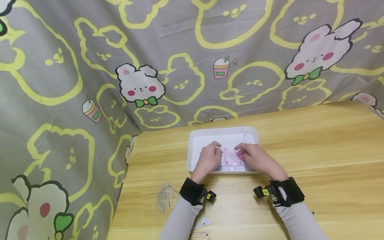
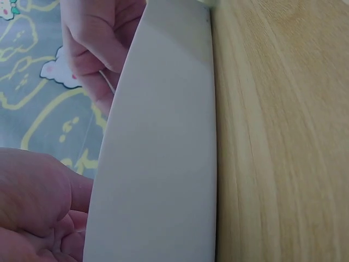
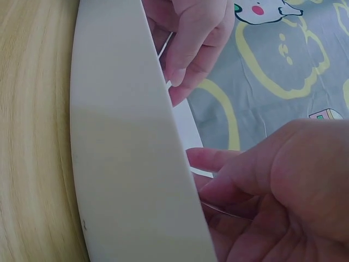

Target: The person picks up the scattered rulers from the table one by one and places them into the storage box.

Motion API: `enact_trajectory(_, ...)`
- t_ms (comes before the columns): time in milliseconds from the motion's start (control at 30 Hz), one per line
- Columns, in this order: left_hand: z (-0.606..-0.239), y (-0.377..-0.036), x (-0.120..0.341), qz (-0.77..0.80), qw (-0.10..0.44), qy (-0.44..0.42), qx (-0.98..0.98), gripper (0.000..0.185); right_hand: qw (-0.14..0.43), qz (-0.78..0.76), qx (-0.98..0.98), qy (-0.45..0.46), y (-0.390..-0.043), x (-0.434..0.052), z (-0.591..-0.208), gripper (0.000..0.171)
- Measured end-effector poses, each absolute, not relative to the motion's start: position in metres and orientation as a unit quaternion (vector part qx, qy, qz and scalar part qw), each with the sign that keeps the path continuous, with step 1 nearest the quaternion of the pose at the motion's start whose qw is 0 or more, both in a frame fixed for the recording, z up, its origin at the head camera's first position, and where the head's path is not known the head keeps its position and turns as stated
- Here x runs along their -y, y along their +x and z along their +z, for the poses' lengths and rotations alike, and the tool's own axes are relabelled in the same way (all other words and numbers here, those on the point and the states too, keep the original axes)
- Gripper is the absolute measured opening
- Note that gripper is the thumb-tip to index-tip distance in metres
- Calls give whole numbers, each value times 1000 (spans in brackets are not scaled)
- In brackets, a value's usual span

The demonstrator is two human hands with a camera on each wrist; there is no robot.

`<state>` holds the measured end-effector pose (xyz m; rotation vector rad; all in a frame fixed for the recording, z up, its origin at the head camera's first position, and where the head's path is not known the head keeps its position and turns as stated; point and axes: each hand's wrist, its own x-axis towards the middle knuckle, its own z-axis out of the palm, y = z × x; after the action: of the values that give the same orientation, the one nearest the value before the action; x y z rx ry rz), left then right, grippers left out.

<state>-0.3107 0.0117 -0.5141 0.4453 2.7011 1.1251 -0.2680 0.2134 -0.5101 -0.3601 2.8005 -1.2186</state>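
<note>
A translucent pink set square is between my two hands, inside the low white tray. My left hand pinches its left edge with curled fingers. At its right side my right hand grips with thumb and fingers; the exact contact is partly hidden. A clear ruler lies along the tray's near side, and another clear strip shows by the far right corner. Both wrist views are largely filled by the tray's outer wall, which hides much of the fingers.
On the wooden table, left of the tray, lie a clear protractor and a clear set square. Near the left forearm are a small bluish set square and an orange-marked ruler piece. A patterned curtain hangs behind.
</note>
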Motion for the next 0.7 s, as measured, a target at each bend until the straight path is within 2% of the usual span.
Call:
enact_trajectory(300, -514, -301, -6, 369, 80, 162, -912, 25, 42, -397, -909, -119, -259, -214, -510, 32)
enact_trajectory(433, -508, -292, 2, 364, 54, 175, -913, 25, 46, -405, -904, -128, -253, -212, -510, 33)
enact_trajectory(700, -457, -289, 29, 375, 4, 243, -895, 26, 9, -383, -908, -172, -259, -201, -482, 26)
